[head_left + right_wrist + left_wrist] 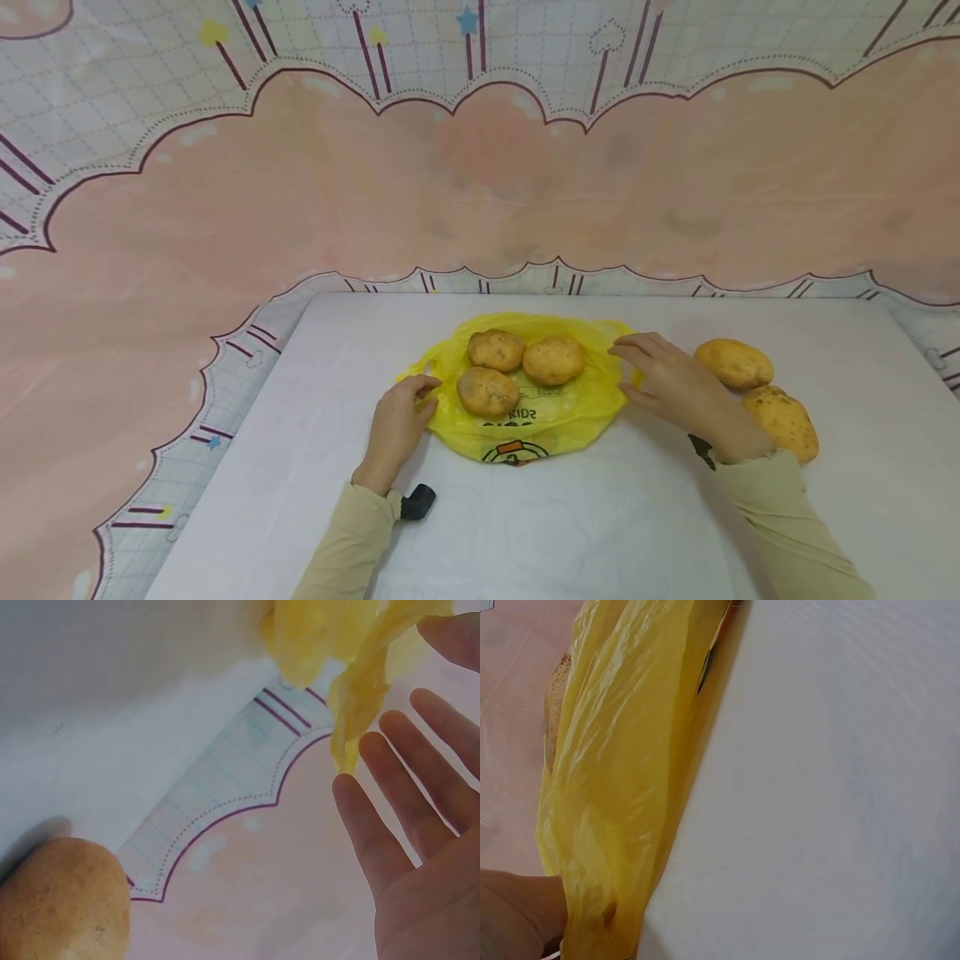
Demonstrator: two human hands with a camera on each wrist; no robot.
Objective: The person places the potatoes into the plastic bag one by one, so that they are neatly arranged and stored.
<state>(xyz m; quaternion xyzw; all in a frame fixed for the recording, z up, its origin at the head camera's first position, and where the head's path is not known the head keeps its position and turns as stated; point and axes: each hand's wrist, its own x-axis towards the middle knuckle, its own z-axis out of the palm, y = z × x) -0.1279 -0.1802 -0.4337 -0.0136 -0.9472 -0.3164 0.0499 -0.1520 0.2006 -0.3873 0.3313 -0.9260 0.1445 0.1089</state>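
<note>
1. A person in beige sleeves (345, 542) works at a white-covered table (540, 525), both hands at opposite sides of a crumpled yellow plastic bag (577, 429) spread on the far half of the surface.
2. Three oval, tan-skinned potatoes (487, 392) rest within the bag's rim: two on the far side, left and right, and one at the near left. Dark lettering and an orange-and-black print show on the film at the near side.
3. The left hand (397, 425) meets the bag's left edge, thumb and fingers bent close together in a narrow gap (whether they pinch the film cannot be told, as the bag covers the fingertips in the left wrist view).
4. The right hand (667, 375) reaches the bag's right edge with a wide grip, its fingers nearly straight and spread, the thumb apart, closed around nothing.
5. To the right, beyond that hand, lie two larger yellow-brown potatoes (733, 363) outside the bag, one farther off, the other nearer and partly behind the right forearm.
6. Behind the table hangs a peach-and-white printed cloth (450, 183) with scalloped purple outlines; a small black device (418, 502) sits at the left wrist.
</note>
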